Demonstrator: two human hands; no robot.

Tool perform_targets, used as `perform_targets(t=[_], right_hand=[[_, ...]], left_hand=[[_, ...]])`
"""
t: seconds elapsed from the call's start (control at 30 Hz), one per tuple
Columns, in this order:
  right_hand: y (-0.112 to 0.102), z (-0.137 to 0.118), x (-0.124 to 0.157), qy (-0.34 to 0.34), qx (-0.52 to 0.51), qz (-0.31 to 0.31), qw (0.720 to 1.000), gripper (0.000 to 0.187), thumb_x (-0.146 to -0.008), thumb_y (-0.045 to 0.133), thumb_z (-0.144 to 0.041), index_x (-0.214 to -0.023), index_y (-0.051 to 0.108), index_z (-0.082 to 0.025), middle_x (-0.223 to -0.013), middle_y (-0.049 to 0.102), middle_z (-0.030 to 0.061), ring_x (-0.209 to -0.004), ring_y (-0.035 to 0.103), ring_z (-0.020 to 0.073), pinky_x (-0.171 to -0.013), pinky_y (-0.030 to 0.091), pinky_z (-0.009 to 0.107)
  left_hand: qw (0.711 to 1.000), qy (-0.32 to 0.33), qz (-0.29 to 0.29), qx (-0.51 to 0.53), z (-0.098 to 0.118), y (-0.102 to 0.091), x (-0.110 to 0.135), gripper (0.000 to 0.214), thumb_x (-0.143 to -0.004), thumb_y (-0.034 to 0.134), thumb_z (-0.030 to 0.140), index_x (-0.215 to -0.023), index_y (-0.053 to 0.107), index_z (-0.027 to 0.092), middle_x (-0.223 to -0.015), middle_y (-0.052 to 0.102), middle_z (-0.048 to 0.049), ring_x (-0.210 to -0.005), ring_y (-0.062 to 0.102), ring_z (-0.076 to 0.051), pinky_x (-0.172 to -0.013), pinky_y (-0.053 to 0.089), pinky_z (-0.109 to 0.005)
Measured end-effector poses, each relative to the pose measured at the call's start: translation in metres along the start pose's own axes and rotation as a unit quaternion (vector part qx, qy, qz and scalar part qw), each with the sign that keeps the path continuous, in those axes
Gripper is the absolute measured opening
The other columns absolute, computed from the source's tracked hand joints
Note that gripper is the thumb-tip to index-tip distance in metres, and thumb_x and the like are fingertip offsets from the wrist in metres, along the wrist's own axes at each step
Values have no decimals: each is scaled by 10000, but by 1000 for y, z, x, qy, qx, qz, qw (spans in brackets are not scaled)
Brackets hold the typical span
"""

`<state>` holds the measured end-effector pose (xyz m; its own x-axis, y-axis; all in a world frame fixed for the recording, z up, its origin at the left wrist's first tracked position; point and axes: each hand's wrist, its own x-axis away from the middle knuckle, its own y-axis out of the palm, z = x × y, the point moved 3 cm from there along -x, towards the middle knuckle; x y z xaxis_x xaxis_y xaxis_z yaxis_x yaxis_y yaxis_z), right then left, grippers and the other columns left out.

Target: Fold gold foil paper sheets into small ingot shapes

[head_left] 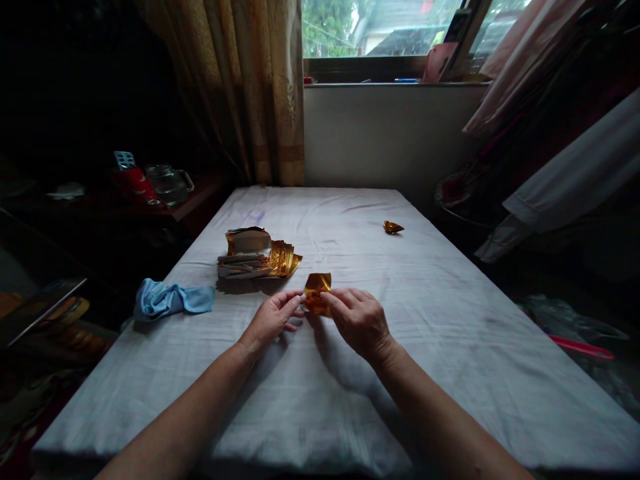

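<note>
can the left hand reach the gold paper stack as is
Probably yes: the gold paper stack lies just beyond the left hand with only bare cloth between, though that hand pinches the folded gold piece.

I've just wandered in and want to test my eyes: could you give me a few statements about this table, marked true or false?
1. The left hand and right hand both pinch one gold foil paper. True.
2. The stack of gold sheets lies to the right of the hands. False: it lies to their left, farther up the table.
3. A small folded gold piece lies alone, far from the hands. True.
4. The blue cloth is draped over the stack. False: it lies apart, near the left edge of the white-covered table.
5. The glass jug stands on that table. False: it stands on a dark side shelf to the left.
</note>
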<state>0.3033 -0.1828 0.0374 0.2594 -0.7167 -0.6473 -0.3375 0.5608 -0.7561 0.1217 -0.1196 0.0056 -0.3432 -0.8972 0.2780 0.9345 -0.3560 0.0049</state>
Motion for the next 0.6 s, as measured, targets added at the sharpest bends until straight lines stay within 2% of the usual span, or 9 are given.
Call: perform_targets(t=[0.1,0.17,0.27,0.43,0.6], right_hand=[[1,-15,3,-76,12,47,996,302,-988,483,-153,-1229,659,-205,-973,750,54,-817,640,165,-743,441,304],[-2,-21,1,-96,8,77,992,319,-995,479,-142,-1281,615,-182,-972,752,53,-841,644,162,-744,432,306],[-6,-27,-2,-109,-7,100,989,297,-994,478,-119,-1260,605,-158,-917,757,40,-846,647,156,-745,421,305],[-1,-33,4,-121,-5,80,989,251,-997,485,-128,-1215,608,-137,-875,759,34,-826,640,170,-725,396,326],[5,-34,14,-123,-14,54,991,251,-1000,484,-142,-1222,603,-145,-932,767,36,-794,627,165,-708,383,329]], left_hand=[[999,-4,-36,11,6,3,8,646,-697,770,629,-1160,673,190,-1117,707,-125,-907,699,-222,-513,500,-183],[998,-3,-61,22,11,5,13,700,-665,764,684,-1161,676,198,-1126,701,-122,-962,689,-242,-530,509,-187],[997,4,-73,27,17,7,19,707,-660,759,698,-1142,683,186,-1106,700,-124,-998,677,-263,-555,527,-206],[998,-7,-55,19,9,9,15,681,-645,802,622,-1153,664,188,-1046,698,-93,-859,696,-209,-535,503,-190],[998,-17,-67,12,-7,11,10,666,-643,795,588,-1131,621,169,-888,679,-45,-712,666,-163,-484,482,-191]])
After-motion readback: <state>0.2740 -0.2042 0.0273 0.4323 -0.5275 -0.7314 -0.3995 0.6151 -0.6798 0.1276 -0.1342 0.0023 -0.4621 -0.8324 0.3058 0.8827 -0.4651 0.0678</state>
